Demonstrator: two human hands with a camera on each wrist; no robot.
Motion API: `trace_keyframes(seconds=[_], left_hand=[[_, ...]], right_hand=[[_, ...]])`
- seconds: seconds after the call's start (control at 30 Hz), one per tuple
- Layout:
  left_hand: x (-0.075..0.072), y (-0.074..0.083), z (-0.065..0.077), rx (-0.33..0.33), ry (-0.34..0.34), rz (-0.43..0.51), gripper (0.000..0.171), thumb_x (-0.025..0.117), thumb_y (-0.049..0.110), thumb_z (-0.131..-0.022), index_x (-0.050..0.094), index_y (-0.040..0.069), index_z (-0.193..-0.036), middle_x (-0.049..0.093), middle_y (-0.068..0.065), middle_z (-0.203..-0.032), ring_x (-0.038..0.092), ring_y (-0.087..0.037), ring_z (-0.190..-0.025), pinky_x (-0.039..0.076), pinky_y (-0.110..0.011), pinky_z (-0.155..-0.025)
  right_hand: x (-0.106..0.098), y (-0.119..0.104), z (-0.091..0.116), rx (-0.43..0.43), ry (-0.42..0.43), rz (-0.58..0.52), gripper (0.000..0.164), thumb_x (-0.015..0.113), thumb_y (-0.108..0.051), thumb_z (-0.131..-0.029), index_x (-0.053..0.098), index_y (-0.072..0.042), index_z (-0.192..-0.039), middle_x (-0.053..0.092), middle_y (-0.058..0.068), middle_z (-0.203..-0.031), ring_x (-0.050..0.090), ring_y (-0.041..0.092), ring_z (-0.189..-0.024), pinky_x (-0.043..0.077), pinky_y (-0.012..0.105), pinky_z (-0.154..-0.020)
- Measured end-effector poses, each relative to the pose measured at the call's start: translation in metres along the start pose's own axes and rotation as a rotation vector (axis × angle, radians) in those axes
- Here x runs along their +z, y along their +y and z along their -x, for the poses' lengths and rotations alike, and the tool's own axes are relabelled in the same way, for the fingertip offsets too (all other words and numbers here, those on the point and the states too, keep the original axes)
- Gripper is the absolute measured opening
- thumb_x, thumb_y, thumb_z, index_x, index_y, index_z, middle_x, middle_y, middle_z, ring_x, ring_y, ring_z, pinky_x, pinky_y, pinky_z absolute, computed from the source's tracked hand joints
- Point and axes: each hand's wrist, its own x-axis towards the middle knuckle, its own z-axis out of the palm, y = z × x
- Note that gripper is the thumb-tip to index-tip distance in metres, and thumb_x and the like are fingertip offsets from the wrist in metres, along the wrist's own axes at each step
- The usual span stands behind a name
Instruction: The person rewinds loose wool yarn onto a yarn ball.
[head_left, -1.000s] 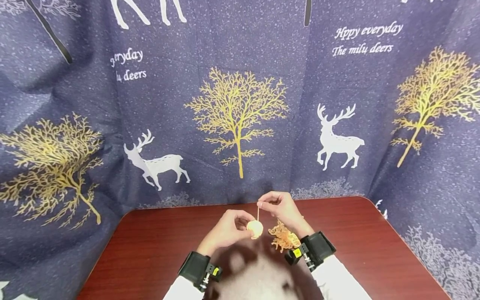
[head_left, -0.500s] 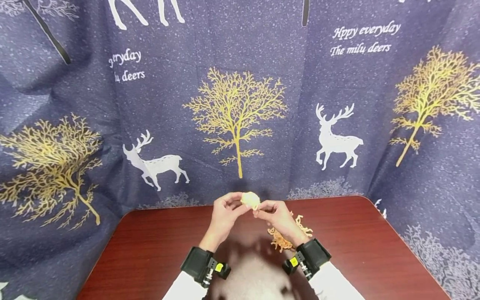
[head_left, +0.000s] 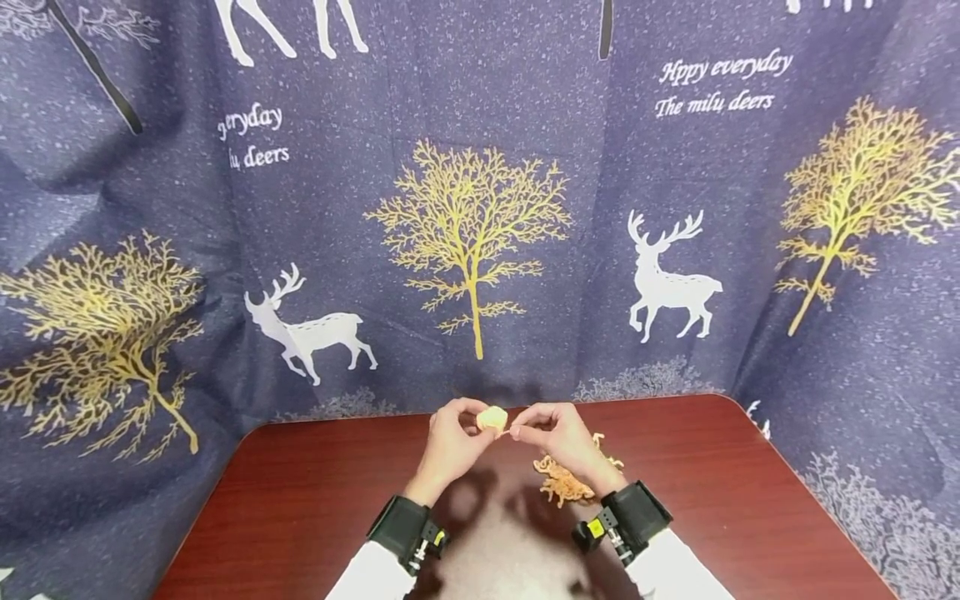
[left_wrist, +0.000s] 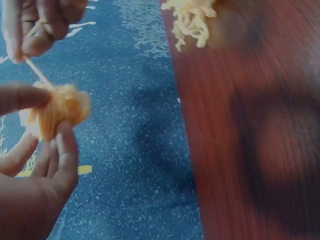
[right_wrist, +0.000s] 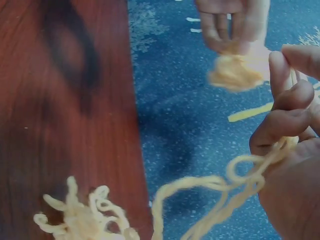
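Observation:
A small pale-yellow ball of yarn is pinched between the thumb and fingers of my left hand, above the far part of the table. From the ball a short taut strand runs across to my right hand, whose thumb and fingertips pinch it. More of the yarn trails loosely out of the curled right fingers and hangs down. Below my right wrist, a tangled heap of loose yarn lies on the table, partly hidden by the forearm.
The reddish-brown wooden table ends just beyond my hands. Behind it hangs a dark blue cloth printed with trees and white deer. Each wrist wears a black strap with a small camera.
My left hand has raised the ball of yarn, turned it, then lowered it slightly. My right hand has gone from above the ball to its right side, still pinching the strand.

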Motion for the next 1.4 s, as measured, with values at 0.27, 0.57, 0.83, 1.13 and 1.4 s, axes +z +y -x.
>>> trace_keyframes(seconds=[0.27, 0.57, 0.83, 1.13, 1.4], left_hand=[[0.000, -0.005, 0.011, 0.110, -0.304, -0.071, 0.027, 0.082, -0.001, -0.069, 0.071, 0.007, -0.092, 0.064, -0.001, -0.084, 0.062, -0.012, -0.072, 0.056, -0.024, -0.065], [-0.003, 0.006, 0.012, 0.091, -0.459, 0.210, 0.031, 0.078, -0.006, -0.073, 0.068, 0.002, -0.101, 0.069, -0.008, -0.089, 0.066, -0.017, -0.080, 0.061, -0.039, -0.074], [-0.009, 0.023, 0.008, 0.018, -0.343, 0.471, 0.032, 0.073, -0.011, -0.072, 0.065, -0.009, -0.103, 0.069, -0.017, -0.094, 0.067, -0.016, -0.083, 0.061, -0.033, -0.077], [-0.003, 0.021, -0.001, -0.120, -0.007, 0.624, 0.034, 0.072, -0.016, -0.072, 0.061, -0.017, -0.104, 0.068, -0.008, -0.090, 0.065, -0.011, -0.077, 0.055, -0.021, -0.069], [0.003, 0.015, 0.000, -0.137, 0.124, 0.309, 0.029, 0.078, -0.007, -0.072, 0.069, -0.003, -0.099, 0.069, -0.011, -0.093, 0.067, -0.016, -0.080, 0.058, -0.024, -0.070]], right_hand=[[-0.008, -0.008, -0.007, 0.022, 0.032, -0.032, 0.019, 0.077, -0.011, -0.088, 0.073, 0.004, -0.099, 0.074, 0.006, -0.085, 0.052, 0.009, -0.057, 0.042, 0.020, -0.047], [-0.006, -0.003, -0.013, 0.060, 0.067, -0.147, 0.021, 0.076, -0.007, -0.088, 0.071, 0.009, -0.101, 0.072, 0.001, -0.082, 0.049, 0.006, -0.056, 0.038, 0.018, -0.048], [0.000, 0.008, -0.010, 0.096, 0.038, -0.181, 0.018, 0.073, -0.005, -0.089, 0.072, 0.008, -0.101, 0.071, 0.000, -0.078, 0.046, 0.006, -0.054, 0.038, 0.018, -0.048], [0.010, 0.010, -0.001, 0.076, -0.017, -0.092, 0.015, 0.076, -0.011, -0.089, 0.073, 0.001, -0.098, 0.073, 0.001, -0.084, 0.060, 0.008, -0.067, 0.046, 0.021, -0.055], [0.014, 0.005, 0.002, 0.002, -0.052, -0.026, 0.015, 0.077, -0.010, -0.089, 0.074, 0.002, -0.097, 0.073, 0.009, -0.085, 0.063, 0.009, -0.069, 0.048, 0.019, -0.059]])
